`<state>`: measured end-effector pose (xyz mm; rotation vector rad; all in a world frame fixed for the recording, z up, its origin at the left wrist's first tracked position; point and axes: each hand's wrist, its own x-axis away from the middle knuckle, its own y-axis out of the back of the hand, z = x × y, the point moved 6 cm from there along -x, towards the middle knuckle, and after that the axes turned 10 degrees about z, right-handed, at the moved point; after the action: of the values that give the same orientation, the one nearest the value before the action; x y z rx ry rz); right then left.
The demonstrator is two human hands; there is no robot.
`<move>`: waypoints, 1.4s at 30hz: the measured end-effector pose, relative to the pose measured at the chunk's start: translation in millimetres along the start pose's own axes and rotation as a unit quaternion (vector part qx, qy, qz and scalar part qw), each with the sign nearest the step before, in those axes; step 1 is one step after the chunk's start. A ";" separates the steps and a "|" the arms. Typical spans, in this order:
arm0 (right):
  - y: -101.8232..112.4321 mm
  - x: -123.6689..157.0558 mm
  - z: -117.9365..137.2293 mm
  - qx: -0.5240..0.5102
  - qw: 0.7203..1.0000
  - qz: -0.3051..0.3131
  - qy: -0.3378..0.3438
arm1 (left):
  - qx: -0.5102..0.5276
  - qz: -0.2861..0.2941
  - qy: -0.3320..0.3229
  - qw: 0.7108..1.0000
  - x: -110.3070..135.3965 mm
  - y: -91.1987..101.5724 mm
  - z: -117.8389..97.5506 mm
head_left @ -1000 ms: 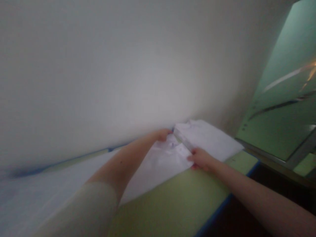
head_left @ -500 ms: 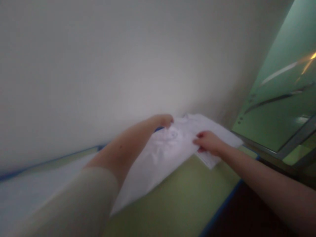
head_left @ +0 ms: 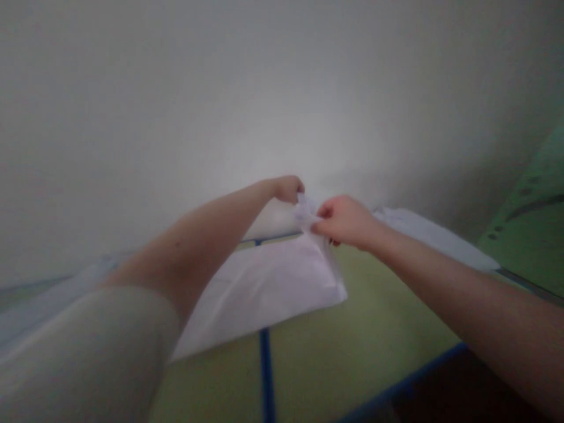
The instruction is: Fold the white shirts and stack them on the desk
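Pale green counter (head_left: pixel 352 346) with blue edging, blue seam strip (head_left: pixel 265 376) across it, plain white wall (head_left: pixel 220 88) behind, green panel (head_left: pixel 535 226) at far right, second white cloth (head_left: pixel 423 232) lying beyond.

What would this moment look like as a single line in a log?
left hand: pinching white cloth | right hand: pinching same edge | cloth: far edge lifted, rest on green table | second white cloth: lying beyond

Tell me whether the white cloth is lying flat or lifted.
Partly lifted: the left hand and right hand pinch the white cloth at its far edge, raised; the rest lies on the green table.
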<state>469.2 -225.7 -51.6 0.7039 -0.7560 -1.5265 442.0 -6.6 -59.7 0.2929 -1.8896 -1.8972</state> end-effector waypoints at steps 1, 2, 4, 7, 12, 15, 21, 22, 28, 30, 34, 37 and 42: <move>-10.2 -7.5 18.9 0.017 1.000 0.000 0.019 | -0.003 0.000 0.015 1.000 17.5 0.1 15.8; -19.6 -13.3 37.4 0.030 0.999 -0.003 0.035 | -0.007 0.001 0.031 1.000 36.3 -0.2 30.6; -37.3 -20.4 71.0 0.046 0.997 -0.002 0.061 | -0.011 -0.001 0.061 0.998 75.6 -2.1 55.7; -60.8 -23.0 112.1 0.068 0.993 0.003 0.098 | -0.017 -0.009 0.102 0.995 132.0 -10.4 82.5; -90.6 -22.4 155.9 0.097 0.986 0.003 0.137 | -0.002 -0.017 0.163 0.986 204.9 -36.4 113.3; -103.1 -23.7 173.8 0.097 0.986 0.011 0.137 | 0.018 -0.024 0.179 0.983 235.9 -52.4 129.0; -145.0 -18.5 213.2 0.102 0.977 0.036 0.184 | 0.063 -0.016 0.179 0.982 275.2 -89.4 158.3; -157.2 -15.5 218.7 0.111 0.973 0.042 0.196 | 0.069 -0.014 0.176 0.982 279.5 -96.8 161.5; -247.6 15.1 235.0 0.211 0.943 0.073 0.246 | 0.063 0.025 0.201 0.977 301.2 -151.5 171.9; -274.5 27.8 239.3 0.234 0.927 0.091 0.280 | 0.059 0.034 0.224 0.972 307.6 -167.0 174.8; -300.7 46.1 245.8 0.253 0.897 0.068 0.357 | 0.057 0.034 0.228 0.971 318.3 -175.3 169.3; -297.3 51.0 237.1 0.270 0.889 0.019 0.369 | 0.075 0.018 0.146 0.986 334.2 -159.7 132.8; -277.2 48.6 200.5 0.308 0.883 0.034 0.352 | 0.145 0.000 0.017 0.989 389.2 -134.7 25.5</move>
<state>139.4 -246.1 -152.8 1.5813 -0.6763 -0.8294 66.9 -163.7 -130.0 0.4118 -2.1412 -1.6041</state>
